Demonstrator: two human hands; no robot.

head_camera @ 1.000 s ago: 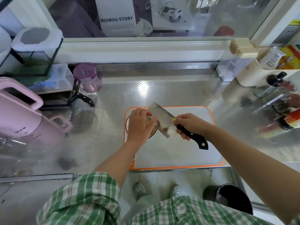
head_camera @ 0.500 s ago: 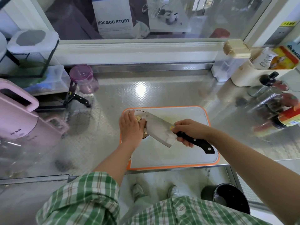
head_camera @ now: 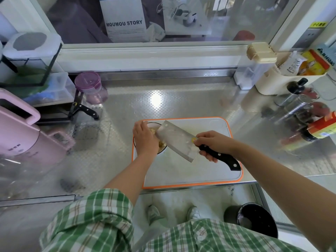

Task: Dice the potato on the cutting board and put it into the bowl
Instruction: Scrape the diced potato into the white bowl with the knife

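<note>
A white cutting board [head_camera: 200,170] with an orange rim lies on the steel counter. At its left end stands a bowl [head_camera: 155,123], mostly hidden under my left hand [head_camera: 145,139], which hovers over it with relaxed fingers. Pale potato dice [head_camera: 161,144] show in the bowl between that hand and the blade. My right hand [head_camera: 212,142] grips the black handle of a cleaver [head_camera: 177,140]. Its broad blade tilts down to the left, its tip over the bowl. No dice lie on the blade face.
A pink appliance [head_camera: 21,133] and a purple-lidded jar [head_camera: 91,88] stand at the left, with a black-handled knife [head_camera: 85,110] by a rack. Bottles [head_camera: 309,120] and a cream container [head_camera: 272,82] crowd the right. A black bin [head_camera: 254,219] sits on the floor below.
The cleaver has swung left and tipped over the bowl. The dice that lay on the blade a second ago are off it, and my left hand has slid to the bowl's left side.
</note>
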